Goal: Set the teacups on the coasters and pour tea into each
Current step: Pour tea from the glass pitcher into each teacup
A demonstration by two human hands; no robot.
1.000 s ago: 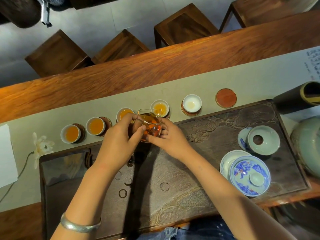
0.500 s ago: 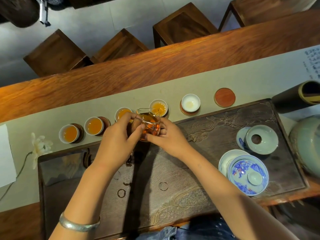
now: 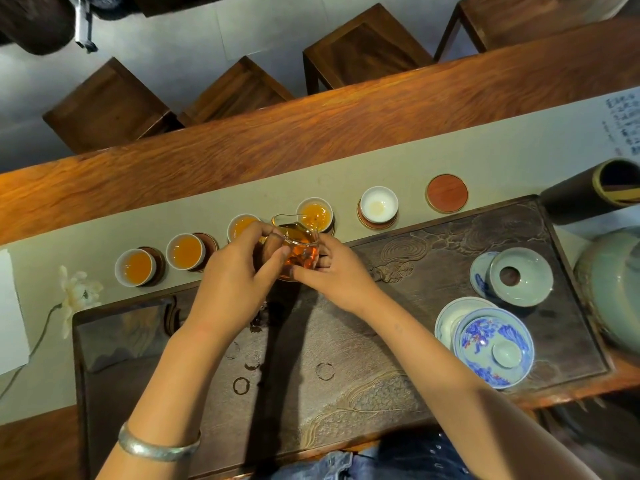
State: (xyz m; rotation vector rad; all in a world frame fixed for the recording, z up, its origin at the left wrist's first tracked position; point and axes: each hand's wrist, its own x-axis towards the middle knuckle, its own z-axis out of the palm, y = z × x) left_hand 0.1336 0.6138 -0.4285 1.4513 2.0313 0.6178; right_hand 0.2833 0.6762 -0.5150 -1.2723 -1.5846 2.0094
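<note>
Both hands, left hand [image 3: 228,282] and right hand [image 3: 337,275], pinch the glass pitcher [image 3: 296,252] by its sides; thin, slick, likely hot glass, best gripped near the rim.

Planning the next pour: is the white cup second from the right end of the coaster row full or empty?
Nearly empty: the white cup shows its pale bottom with only a faint yellowish trace, unlike the orange-filled cups.

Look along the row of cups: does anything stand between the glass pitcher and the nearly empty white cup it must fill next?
Nothing visible does. The glass pitcher, held by both hands, pours into a cup; the runner between that and the nearly empty cup lies bare.
</note>
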